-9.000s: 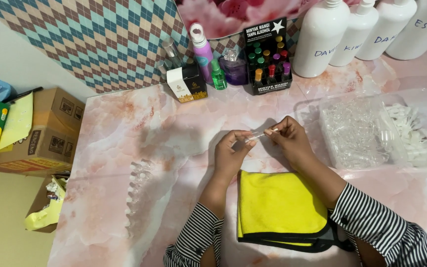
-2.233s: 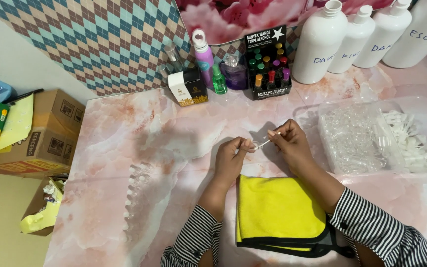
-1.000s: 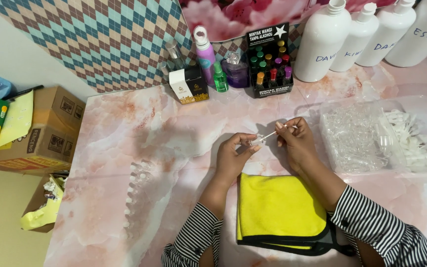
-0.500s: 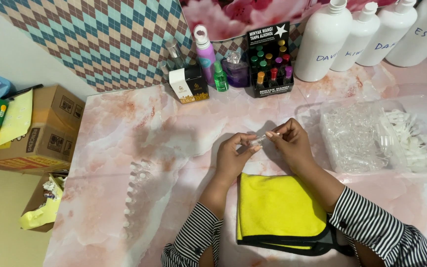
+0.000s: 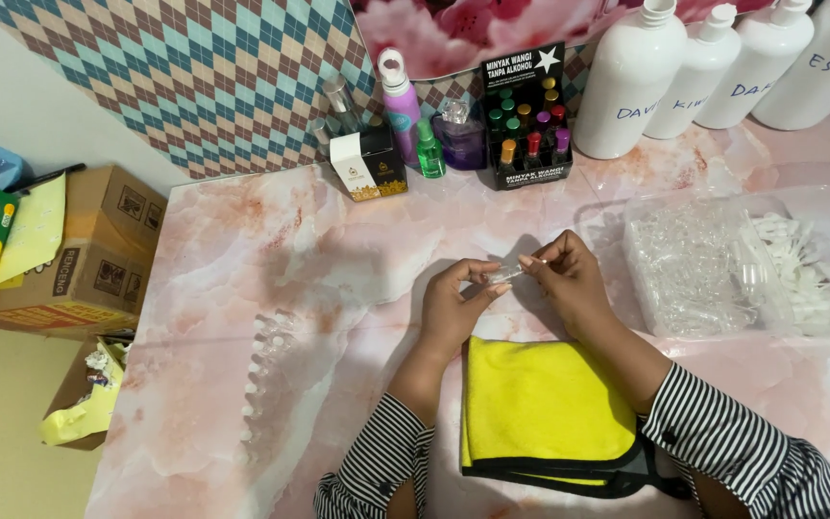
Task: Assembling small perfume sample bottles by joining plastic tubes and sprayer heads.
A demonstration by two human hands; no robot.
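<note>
Both hands meet above the pink marble tabletop (image 5: pixel 242 250). My left hand (image 5: pixel 455 306) and my right hand (image 5: pixel 564 279) pinch the two ends of a small clear vial (image 5: pixel 504 274) between their fingertips. Just below the hands lies a folded yellow cloth with a black edge (image 5: pixel 545 413). Both forearms wear black and white striped sleeves.
A clear bag of clear vials and white caps (image 5: pixel 742 264) lies to the right. A row of small clear vials (image 5: pixel 259 370) stands at the left. Big white bottles (image 5: pixel 631 82), a black display box of small coloured bottles (image 5: pixel 527 120) and perfume bottles line the back. Cardboard boxes (image 5: pixel 69 259) sit beyond the left edge.
The hands have stayed close together over the vial; the right hand has shifted slightly along it. Nothing else has moved.
</note>
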